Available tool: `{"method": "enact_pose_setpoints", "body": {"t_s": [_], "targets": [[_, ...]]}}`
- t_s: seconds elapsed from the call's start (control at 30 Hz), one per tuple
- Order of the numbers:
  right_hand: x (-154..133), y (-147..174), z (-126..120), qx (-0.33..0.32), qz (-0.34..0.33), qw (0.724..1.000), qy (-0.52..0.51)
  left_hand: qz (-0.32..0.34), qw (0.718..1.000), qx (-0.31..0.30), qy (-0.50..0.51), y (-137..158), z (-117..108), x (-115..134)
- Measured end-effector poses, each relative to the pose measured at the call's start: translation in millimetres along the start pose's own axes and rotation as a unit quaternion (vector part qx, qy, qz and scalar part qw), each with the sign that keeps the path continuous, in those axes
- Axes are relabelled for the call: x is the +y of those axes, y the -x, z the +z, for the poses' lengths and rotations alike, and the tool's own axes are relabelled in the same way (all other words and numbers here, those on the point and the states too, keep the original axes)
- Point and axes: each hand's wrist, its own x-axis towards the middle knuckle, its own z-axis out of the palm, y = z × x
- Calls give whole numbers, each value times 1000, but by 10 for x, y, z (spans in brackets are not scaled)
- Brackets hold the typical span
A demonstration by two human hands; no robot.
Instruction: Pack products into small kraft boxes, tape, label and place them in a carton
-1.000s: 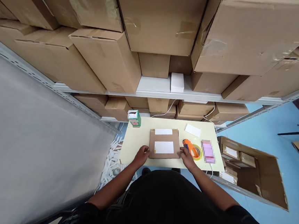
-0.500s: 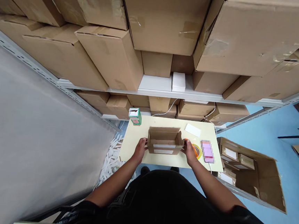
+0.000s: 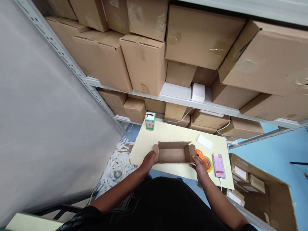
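Observation:
Between my two hands is a small brown cardboard box (image 3: 173, 154), its open side facing me and its inside bare. My left hand (image 3: 149, 161) closes on the box's left end. At the right end, my right hand (image 3: 199, 167) grips the side with the thumb below. Just beyond my right fingers lies an orange tape dispenser (image 3: 201, 155) with a yellow-edged roll of tape (image 3: 209, 165). A white card or flat slip (image 3: 205, 142) rests behind it on the pale table (image 3: 181, 131).
A green and white carton (image 3: 150, 121) stands at the table's back left. A pink, blurred phone-like object (image 3: 219, 165) lies on the right, with a cable. A large carton (image 3: 283, 206) holding small boxes stands right. White scraps (image 3: 112, 165) cover the left floor. Shelves of boxes (image 3: 204, 37) rise ahead.
The box has tipped so that its inside faces me more and its white-labelled front no longer shows. Both hands have turned with it. The whole view has shifted and tilted slightly.

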Motion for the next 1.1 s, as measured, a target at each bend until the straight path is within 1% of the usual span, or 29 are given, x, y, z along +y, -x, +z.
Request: {"method": "enact_pose_setpoints", "body": {"t_s": [0.07, 0.17, 0.3, 0.43, 0.5, 0.53, 0.63, 0.7, 0.73, 0.87, 0.97, 1.03, 1.1], "targets": [[-4, 46, 56, 2, -20, 1000, -8, -16, 1000, 1, 20, 47, -38, -21], [-30, 61, 109, -29, -41, 999, 19, -33, 998, 20, 40, 169, -79, -2], [-132, -76, 97, -86, -82, 990, 74, -41, 992, 86, 82, 428, -85, 106], [-275, -271, 161, -153, -115, 974, 120, -30, 985, 147, 81, 823, -9, 154], [-352, -318, 264, -209, -136, 959, 137, -17, 976, 202, 74, 1058, 54, 118], [-390, -321, 331, -243, -153, 946, 148, -10, 969, 235, 73, 1181, 85, 86], [-478, -240, 584, -335, -209, 899, 187, 0, 944, 323, 73, 1577, 160, -40], [-480, -114, 785, -370, -224, 878, 205, -12, 926, 367, 85, 1874, 180, -136], [-457, -29, 891, -383, -219, 872, 213, -19, 916, 389, 97, 2034, 180, -183], [-229, 434, 1298, -439, -166, 849, 245, -17, 861, 487, 148, 2740, 126, -372], [0, 895, 1545, -494, -159, 816, 253, -4, 822, 546, 163, 3307, 59, -525], [159, 1253, 1682, -525, -173, 793, 255, -4, 802, 575, 164, 3696, 11, -642], [335, 1643, 1801, -541, -192, 776, 261, -2, 784, 598, 166, 4105, -42, -779]]}}
